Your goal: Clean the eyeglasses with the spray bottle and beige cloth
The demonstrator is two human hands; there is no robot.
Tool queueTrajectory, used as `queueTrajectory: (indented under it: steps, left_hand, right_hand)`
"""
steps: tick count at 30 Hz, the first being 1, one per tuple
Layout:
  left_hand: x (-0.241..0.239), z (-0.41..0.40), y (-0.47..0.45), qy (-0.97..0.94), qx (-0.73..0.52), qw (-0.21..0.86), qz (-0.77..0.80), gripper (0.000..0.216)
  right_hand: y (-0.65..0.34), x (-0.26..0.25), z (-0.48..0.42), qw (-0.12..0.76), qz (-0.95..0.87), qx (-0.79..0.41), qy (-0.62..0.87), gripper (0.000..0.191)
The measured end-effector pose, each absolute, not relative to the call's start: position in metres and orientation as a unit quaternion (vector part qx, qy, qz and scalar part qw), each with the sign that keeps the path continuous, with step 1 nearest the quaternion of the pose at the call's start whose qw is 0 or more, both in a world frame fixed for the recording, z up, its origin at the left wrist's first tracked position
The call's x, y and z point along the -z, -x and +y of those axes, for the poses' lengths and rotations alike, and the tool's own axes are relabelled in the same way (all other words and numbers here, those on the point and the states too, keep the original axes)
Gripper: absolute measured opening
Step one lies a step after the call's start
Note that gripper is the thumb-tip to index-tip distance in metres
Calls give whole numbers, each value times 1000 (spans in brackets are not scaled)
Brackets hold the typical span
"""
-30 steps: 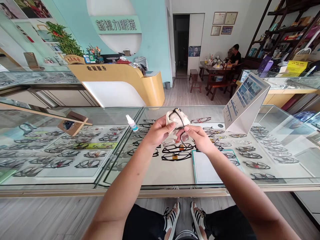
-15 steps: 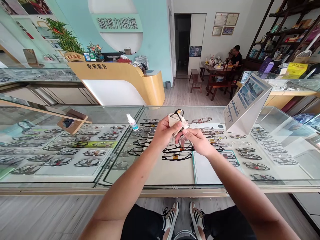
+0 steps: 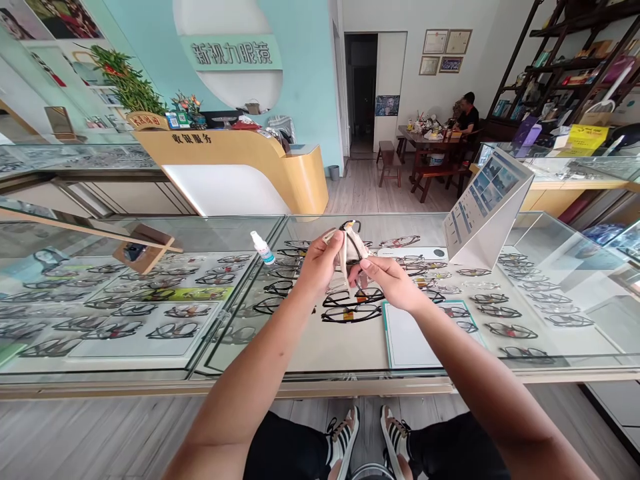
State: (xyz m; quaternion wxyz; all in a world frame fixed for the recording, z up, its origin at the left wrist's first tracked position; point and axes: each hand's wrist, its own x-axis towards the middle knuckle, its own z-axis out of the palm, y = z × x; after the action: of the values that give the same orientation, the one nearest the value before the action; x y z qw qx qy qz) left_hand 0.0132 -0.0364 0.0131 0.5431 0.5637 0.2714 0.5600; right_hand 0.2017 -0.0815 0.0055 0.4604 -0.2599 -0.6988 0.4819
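Above the glass counter, my left hand point(image 3: 320, 264) is closed on a beige cleaning cloth point(image 3: 352, 247), its thumb pressing on the folds. A pair of dark-rimmed glasses point(image 3: 357, 257) sits partly wrapped in the cloth; much of the frame and lenses is hidden. My right hand point(image 3: 393, 280) pinches the glasses from the right side between thumb and fingers. To the left of my hands, a small white spray bottle point(image 3: 263, 249) with a blue label stands on the counter. Rows of glasses lie below my hands, among them a black pair point(image 3: 351, 313) with an orange tag.
The glass counter point(image 3: 310, 363) runs across in front of me. A tilted display board point(image 3: 487, 207) stands on its right part, and a wooden stand point(image 3: 145, 250) on its left. Behind are a cashier desk point(image 3: 305, 180) and a seated person point(image 3: 469, 117) at a table.
My left hand has shifted slightly left, and its thumb has moved up over the cloth. The cloth now spreads wider, with a fold hanging down. My right hand keeps its pinch.
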Motion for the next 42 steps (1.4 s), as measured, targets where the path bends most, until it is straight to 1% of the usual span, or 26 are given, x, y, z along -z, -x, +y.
queueTrajectory:
  steps: [4,7,12,19,24,30,35,38,42]
  left_hand:
    - [-18,-30,-1,-598,-503,577,238,64]
    - [-19,-28,4,-608,-482,590,225,60]
    - [-16,-26,6,-618,-472,589,222,57]
    - [-11,-22,8,-648,-477,552,218,52]
    - [-12,-27,4,-645,-477,554,222,50]
    - [-18,-36,-5,-641,-486,550,224,58]
    - [-17,-43,-14,-616,-530,526,252,55]
    - [-14,-48,-20,-603,-555,497,285,57]
    - [-9,-52,-24,-576,-610,424,341,60]
  right_hand:
    - [-206,-9,-80,468,-689,-484,269,68]
    - [-208,-9,-77,473,-675,-498,270,67]
    - [-209,-9,-75,479,-665,-507,268,67]
    - [-209,-10,-76,484,-657,-509,274,68]
    - [-209,-10,-77,481,-659,-505,281,67]
    - [-206,-5,-76,487,-647,-520,273,65]
    - [-202,-3,-75,481,-646,-533,261,68]
    - [-200,-1,-75,473,-649,-537,258,68]
    - [-195,3,-76,461,-653,-548,246,68]
